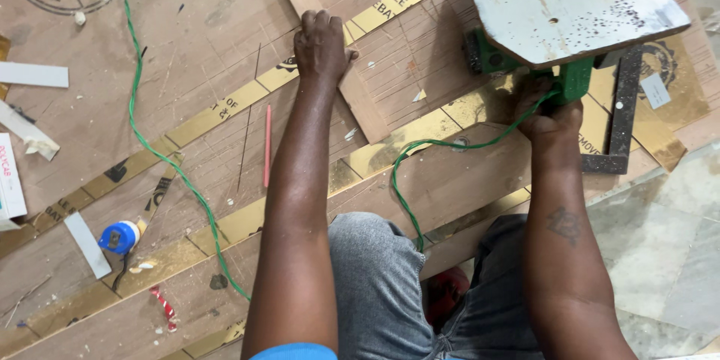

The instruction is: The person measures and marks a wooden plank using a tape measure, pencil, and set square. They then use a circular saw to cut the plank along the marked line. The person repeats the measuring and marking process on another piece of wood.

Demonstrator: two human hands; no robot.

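Two hands on the job, both down on a big plywood sheet (187,45) lying on the floor. Left hand (321,46) is pressed flat-ish on a narrow wood strip (352,90), fingers curled over its far edge, pinning it to the sheet. The strip runs diagonally from top centre down toward the middle, crossing a gold tape line (225,109).

Right hand (551,116) is clenched around the green handle of a power saw (525,60). The saw is tipped so its worn metal base plate (570,0) faces the camera, sitting just right of the strip, not touching it as far as I can tell. Blade not visible. A green cord (420,180) loops from the handle down between the knees; another green cord run (142,127) snakes across the left part of the sheet.

A dark metal square (619,120) lies just behind the right hand, partly under the saw. A red pencil (267,146) lies on the sheet near the left forearm. Blue tape roll (118,238) sits lower left, well apart from both hands, with white scrap pieces (34,75) along the left edge. Person is in grey jeans, knees over the near edge of the sheet. Tiled floor (660,240) shows at right.
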